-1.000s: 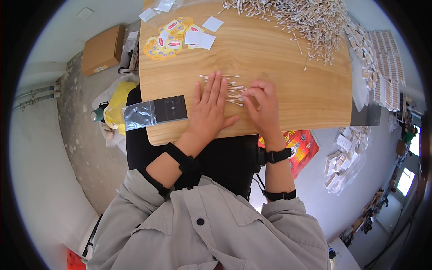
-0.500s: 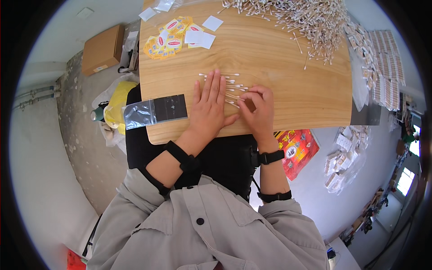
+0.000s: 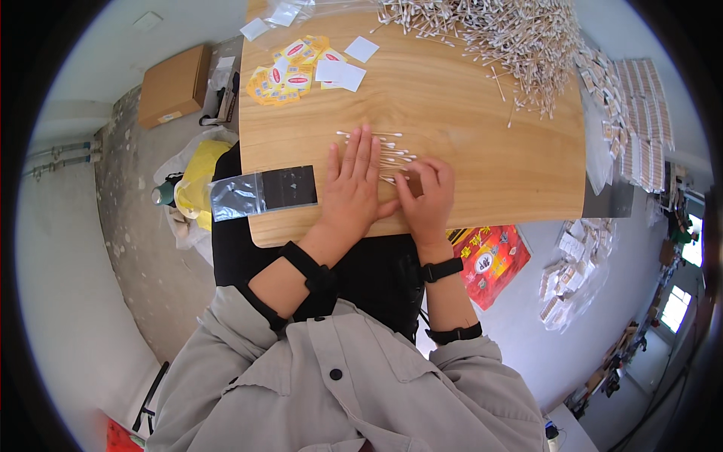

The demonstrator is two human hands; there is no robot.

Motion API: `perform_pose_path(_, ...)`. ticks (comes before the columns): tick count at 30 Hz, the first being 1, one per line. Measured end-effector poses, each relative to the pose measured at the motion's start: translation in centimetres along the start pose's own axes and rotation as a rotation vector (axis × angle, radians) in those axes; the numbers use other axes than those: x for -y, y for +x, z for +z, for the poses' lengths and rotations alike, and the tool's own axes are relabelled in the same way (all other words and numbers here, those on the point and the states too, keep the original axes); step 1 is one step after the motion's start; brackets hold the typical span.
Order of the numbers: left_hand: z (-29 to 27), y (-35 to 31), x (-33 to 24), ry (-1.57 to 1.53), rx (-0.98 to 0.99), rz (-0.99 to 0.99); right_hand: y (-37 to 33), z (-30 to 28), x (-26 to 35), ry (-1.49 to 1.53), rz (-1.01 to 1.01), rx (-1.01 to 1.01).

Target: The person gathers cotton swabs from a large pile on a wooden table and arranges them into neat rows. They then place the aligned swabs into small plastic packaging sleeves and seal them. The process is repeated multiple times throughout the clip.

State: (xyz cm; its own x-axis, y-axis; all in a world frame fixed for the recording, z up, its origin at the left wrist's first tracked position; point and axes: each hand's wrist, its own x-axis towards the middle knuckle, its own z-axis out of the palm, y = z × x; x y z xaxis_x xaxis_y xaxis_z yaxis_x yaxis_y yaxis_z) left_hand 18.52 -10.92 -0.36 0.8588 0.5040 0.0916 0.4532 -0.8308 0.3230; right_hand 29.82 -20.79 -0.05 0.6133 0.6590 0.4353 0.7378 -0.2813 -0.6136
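Left hand (image 3: pixel 352 188) lies flat, fingers spread, on a row of cotton swabs (image 3: pixel 388 154) on the wooden table (image 3: pixel 482 143). Right hand (image 3: pixel 428 197) pinches swabs beside it. Large swab pile (image 3: pixel 512 38) at far edge.

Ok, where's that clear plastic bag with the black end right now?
In the head view, the clear plastic bag lies at the wooden table near-left edge, overhanging it, left of the left hand.
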Motion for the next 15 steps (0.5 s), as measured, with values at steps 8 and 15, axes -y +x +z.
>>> perform_pose_path(8,-0.38,0.07,-0.11,-0.033,0.019,0.0,-0.33,-0.12,-0.7,-0.054,0.063,-0.001)
perform_pose_path(15,-0.39,0.02,-0.01,-0.037,0.007,-0.004,0.08,-0.46,-0.36,-0.022,0.029,0.025)
